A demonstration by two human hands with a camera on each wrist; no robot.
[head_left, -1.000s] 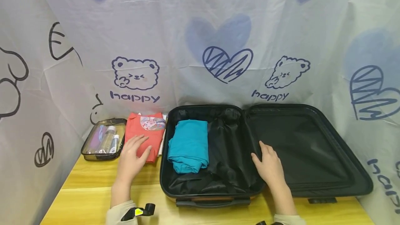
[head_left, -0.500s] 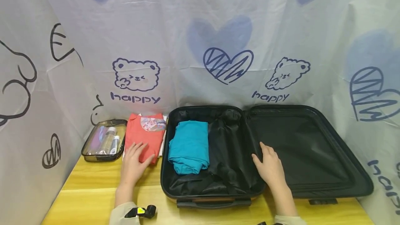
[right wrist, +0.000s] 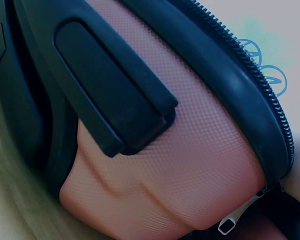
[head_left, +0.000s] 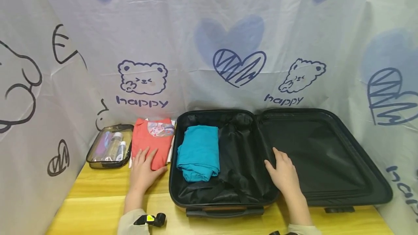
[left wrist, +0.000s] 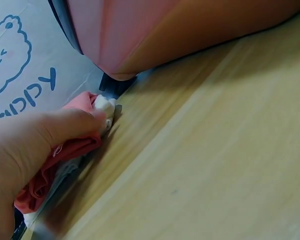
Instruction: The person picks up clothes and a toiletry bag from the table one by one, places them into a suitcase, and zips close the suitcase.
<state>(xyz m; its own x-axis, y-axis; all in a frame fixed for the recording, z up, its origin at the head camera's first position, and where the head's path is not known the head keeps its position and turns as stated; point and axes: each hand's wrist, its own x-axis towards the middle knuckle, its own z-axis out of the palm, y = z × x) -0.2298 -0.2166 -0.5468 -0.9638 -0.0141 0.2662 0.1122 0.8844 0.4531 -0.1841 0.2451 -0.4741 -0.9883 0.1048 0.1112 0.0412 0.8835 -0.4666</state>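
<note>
A pouch [head_left: 109,164], with bottles [head_left: 113,147] in it, lies at the left of the counter [head_left: 94,206]. Just right of it lies a shirt [head_left: 151,142] on top of another cloth [left wrist: 106,105], then the suitcase [head_left: 235,188], with clothing [head_left: 198,153] in its left part. The suitcase's lid [head_left: 316,155] lies to the right; a curtain [head_left: 196,46] hangs behind them all.

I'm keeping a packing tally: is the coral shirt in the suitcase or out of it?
Out. The coral shirt lies beside the suitcase, between it and the see-through pouch, with the left hand at its near end.
</note>
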